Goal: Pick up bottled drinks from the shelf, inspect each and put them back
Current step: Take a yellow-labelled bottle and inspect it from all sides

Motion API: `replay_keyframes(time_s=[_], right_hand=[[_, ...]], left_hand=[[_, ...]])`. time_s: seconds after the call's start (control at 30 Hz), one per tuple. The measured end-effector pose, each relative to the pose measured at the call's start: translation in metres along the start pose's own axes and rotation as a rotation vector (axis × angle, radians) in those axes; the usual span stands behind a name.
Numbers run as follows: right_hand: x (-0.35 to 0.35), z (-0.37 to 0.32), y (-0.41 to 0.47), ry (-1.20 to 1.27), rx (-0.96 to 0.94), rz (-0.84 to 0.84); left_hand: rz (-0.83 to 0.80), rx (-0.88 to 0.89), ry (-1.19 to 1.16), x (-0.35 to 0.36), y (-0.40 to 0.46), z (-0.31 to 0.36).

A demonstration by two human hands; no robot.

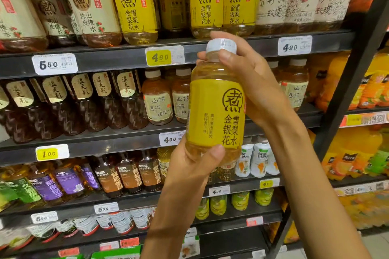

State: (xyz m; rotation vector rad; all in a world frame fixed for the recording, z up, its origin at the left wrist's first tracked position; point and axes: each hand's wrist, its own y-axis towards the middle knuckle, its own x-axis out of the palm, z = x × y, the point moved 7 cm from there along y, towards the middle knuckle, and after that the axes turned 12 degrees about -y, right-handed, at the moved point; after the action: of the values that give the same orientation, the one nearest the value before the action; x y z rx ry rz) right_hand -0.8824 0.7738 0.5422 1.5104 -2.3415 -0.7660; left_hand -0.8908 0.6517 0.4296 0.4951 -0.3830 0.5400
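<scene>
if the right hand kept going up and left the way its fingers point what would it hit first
Probably the yellow-label bottles on the top shelf, just above the right hand, which grips the cap end of the held bottle. Depth is unclear, so it might meet the shelf edge first.

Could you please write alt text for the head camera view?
Two hands hold a yellow-labelled bottle upright before drink shelves: the left hand grips its base, the right hand its white cap. Matching bottles stand on the top shelf behind it.
</scene>
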Motion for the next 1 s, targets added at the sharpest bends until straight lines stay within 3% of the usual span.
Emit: replay_keyframes(time_s=[0.17, 0.37, 0.67, 1.0], right_hand=[[-0.001, 0.004, -0.016, -0.093, 0.029, -0.128], [0.000, -0.010, -0.028, -0.070, -0.152, -0.175], [0.010, -0.026, -0.051, -0.348, -0.345, -0.354], [0.008, -0.024, -0.045, -0.185, -0.295, -0.351]], left_hand=[[0.090, 0.168, 0.153, -0.012, 0.012, 0.007], [0.113, 0.292, 0.374, -0.010, 0.021, 0.008], [0.167, 0.328, 0.466, -0.022, 0.033, 0.007], [0.069, 0.353, 0.612, -0.014, 0.024, 0.016]])
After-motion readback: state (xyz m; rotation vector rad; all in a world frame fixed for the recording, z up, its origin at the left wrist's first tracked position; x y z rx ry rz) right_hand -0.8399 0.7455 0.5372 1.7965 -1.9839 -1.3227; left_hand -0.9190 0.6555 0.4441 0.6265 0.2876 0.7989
